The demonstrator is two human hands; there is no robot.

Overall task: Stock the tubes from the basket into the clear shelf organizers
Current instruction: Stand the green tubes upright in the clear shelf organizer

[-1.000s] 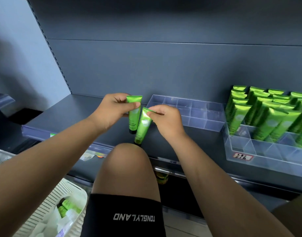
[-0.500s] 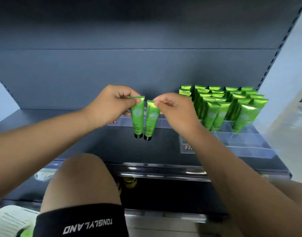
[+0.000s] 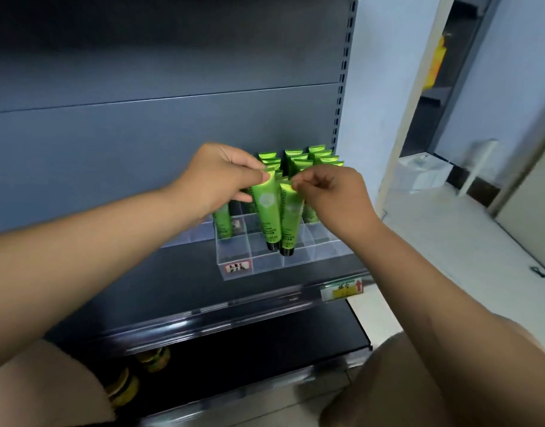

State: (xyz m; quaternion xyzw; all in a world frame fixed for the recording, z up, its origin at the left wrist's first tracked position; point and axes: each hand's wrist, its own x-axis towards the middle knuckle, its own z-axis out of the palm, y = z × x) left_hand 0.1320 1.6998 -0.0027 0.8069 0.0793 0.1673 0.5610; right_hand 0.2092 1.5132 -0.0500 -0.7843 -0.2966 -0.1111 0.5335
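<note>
**Ana:** While the head camera looks down at the shelf [image 3: 135, 272], what do the person's hands hold?

**Ben:** The left hand [image 3: 221, 177] pinches the flat top seam of one green tube [image 3: 266, 211]. The right hand [image 3: 332, 195] pinches the top of a second tube [image 3: 291, 223] just beside it. Both hang upright, black caps down, at the front compartments of the clear organizer [image 3: 266, 265]. Whether the caps already touch its floor, one cannot tell.

**Ana:** How will such a tube handle?

**Ben:** Probably it is light, with a soft body, so a hard squeeze in the middle could dent it. The glossy skin looks a little slippery. The crimped top seems flat and stiffer, so it is likely the best place to take hold, as both hands do. From there the cap can go down first between the thin walls.

**Ana:** And where are the others?

**Ben:** Many stocked tubes [image 3: 299, 158] stand in the back rows, and a single tube [image 3: 223, 223] stands at the left side. The basket is not in view.
</note>
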